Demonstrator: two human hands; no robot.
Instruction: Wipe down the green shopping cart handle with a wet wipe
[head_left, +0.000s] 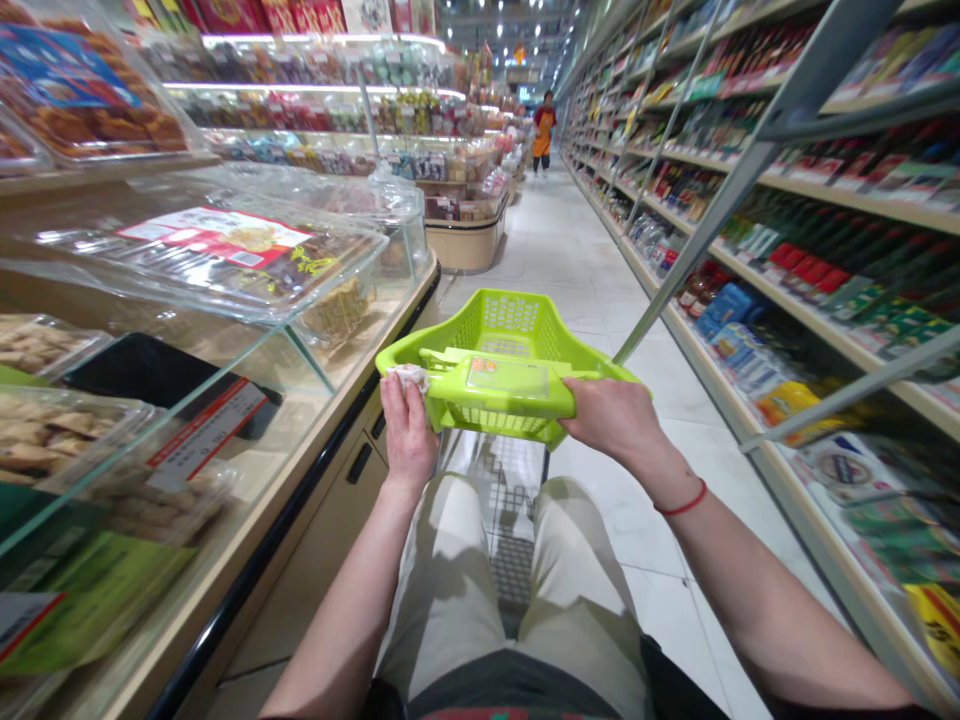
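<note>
A bright green shopping cart (510, 402) stands in front of me, its perforated basket pointing up the aisle. My right hand (619, 418) is wrapped round the right end of the cart's handle; a red string bracelet (684, 500) circles that wrist. At the left end of the rim, my left hand (409, 430) presses a crumpled white tissue (409, 376) against the green plastic. Its fingers are closed over the tissue, with the thumb hidden. A clear label panel (506, 377) with a small orange mark lies on the handle between both hands.
Close on the left runs a display counter with a black bumper rail (292, 510), glass dividers and packaged food (232, 240). Tall stocked shelves (825, 260) and a grey metal ladder-like frame (690, 235) line the right. A person in an orange apron (542, 135) is farther up the tiled aisle.
</note>
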